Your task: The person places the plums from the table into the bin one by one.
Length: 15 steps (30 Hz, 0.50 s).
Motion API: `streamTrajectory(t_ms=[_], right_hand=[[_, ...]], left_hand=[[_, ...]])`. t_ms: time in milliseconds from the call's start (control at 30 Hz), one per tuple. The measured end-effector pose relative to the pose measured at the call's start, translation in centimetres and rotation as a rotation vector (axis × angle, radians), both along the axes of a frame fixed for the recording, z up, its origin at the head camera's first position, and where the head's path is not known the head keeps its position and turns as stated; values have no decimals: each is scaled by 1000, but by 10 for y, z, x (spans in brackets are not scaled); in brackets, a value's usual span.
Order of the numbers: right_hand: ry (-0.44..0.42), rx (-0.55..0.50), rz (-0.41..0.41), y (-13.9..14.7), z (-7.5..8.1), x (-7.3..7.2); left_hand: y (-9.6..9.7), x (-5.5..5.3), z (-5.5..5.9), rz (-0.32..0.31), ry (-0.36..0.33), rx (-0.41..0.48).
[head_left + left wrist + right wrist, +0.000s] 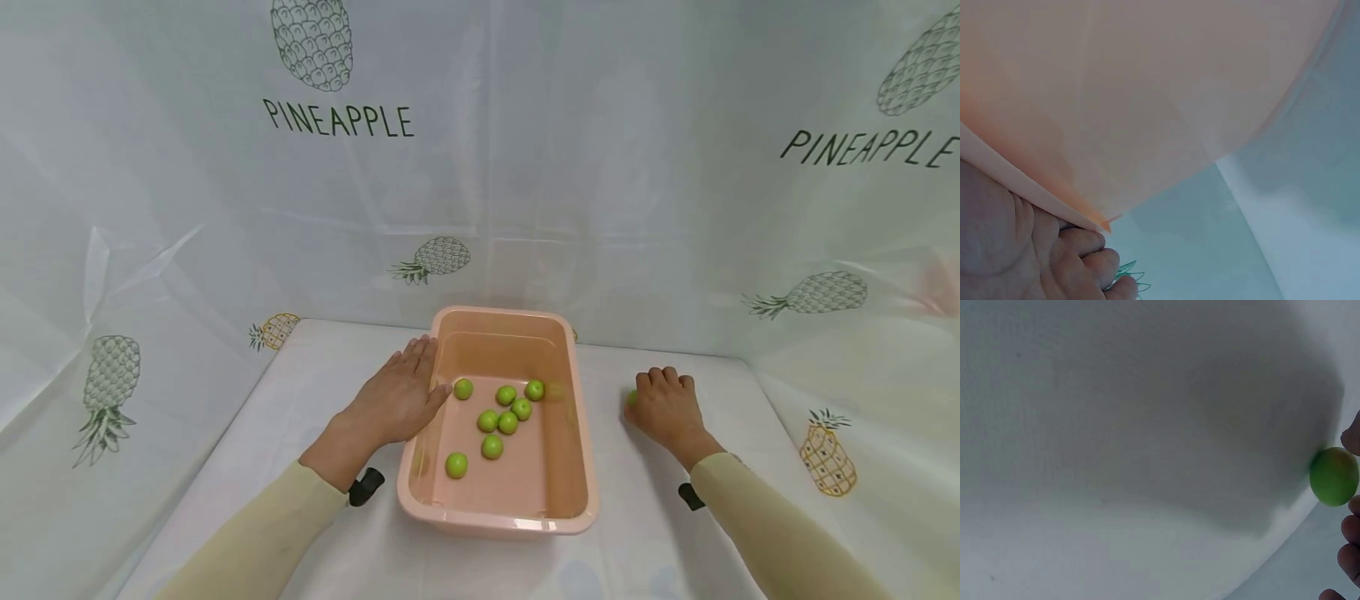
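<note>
A pink plastic basin [568, 492] stands on the table, with several small round green fruits [492, 447] loose on its floor. Flat along the basin's left rim rests my left hand [401, 392], fingers straight and thumb over the inside edge. From below, the left wrist view shows that palm and its fingers [1094, 269] against the rim. To the right of the basin, my right hand [666, 408] pinches one green fruit [1335, 477] between thumb and fingers, low over the table; the hand mostly covers this fruit in the head view.
A white cloth-covered table [622, 533] lies under both hands and the basin. Behind it and at the sides hangs a pale sheet [600, 208] printed with pineapples. Dark straps [366, 487] circle both wrists.
</note>
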State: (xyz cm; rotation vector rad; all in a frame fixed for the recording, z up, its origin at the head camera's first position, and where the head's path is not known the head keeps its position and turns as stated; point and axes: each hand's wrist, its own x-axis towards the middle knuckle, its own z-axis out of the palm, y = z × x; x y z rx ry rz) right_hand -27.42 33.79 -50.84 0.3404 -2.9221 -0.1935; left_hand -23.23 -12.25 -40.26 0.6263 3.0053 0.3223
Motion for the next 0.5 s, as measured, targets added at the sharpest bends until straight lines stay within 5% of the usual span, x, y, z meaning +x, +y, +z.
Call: streamTrajectory(t_ms=[500], right_hand=[[86, 25, 22, 7, -6, 0]], left_hand=[[0, -1, -2, -4, 2, 10]])
